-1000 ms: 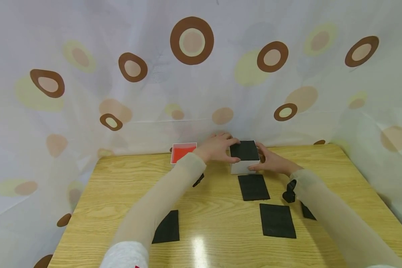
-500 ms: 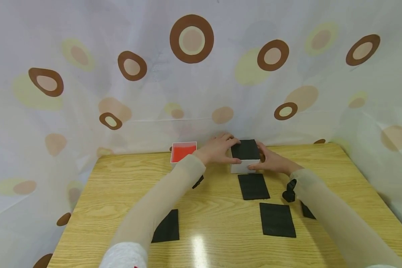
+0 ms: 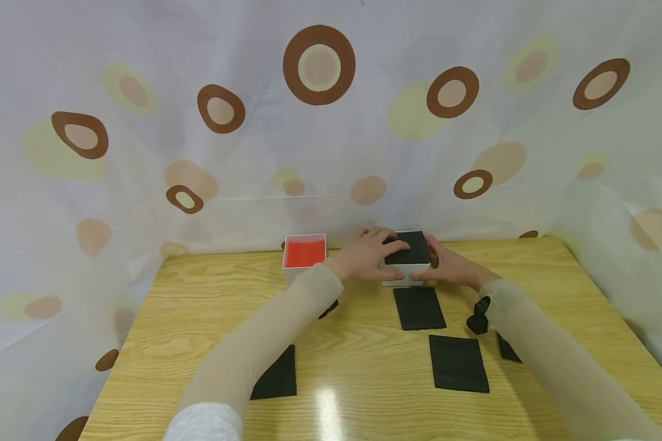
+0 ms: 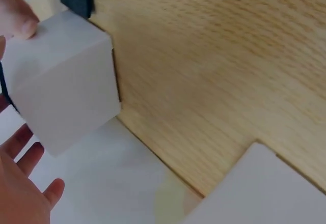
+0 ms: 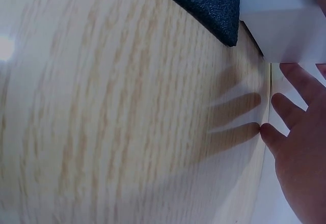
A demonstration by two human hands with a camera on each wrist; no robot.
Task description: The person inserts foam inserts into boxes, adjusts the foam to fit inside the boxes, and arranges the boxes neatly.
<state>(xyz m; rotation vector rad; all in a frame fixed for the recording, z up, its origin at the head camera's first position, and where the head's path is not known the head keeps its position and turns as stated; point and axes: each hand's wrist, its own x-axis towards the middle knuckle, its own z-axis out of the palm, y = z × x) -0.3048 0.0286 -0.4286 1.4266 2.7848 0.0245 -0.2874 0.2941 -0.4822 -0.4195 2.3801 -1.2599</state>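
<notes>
A white box (image 3: 397, 269) topped with a black sheet (image 3: 418, 246) stands at the back of the table. My left hand (image 3: 364, 254) lies over its left side, thumb on the front face and a finger reaching onto the black top. In the left wrist view, the other fingers (image 4: 31, 158) are spread beside the white box (image 4: 71, 96). My right hand (image 3: 453, 267) holds the box's right side, thumb at the front and fingers around the far side. The right wrist view shows one fingertip at the white wall (image 5: 298, 35), with the lower fingers (image 5: 288, 109) spread apart.
Another white box (image 3: 304, 234) with red inside (image 3: 304, 251) stands to the left. Black sheets lie on the table: one (image 3: 419, 308) before the box, one (image 3: 459, 363) nearer, others beside the sleeves (image 3: 278, 373). A patterned curtain (image 3: 331, 153) hangs behind.
My left hand has shifted a little right and toward me; its index finger now reaches farther over the black top and its thumb farther along the front. The right hand stays in place.
</notes>
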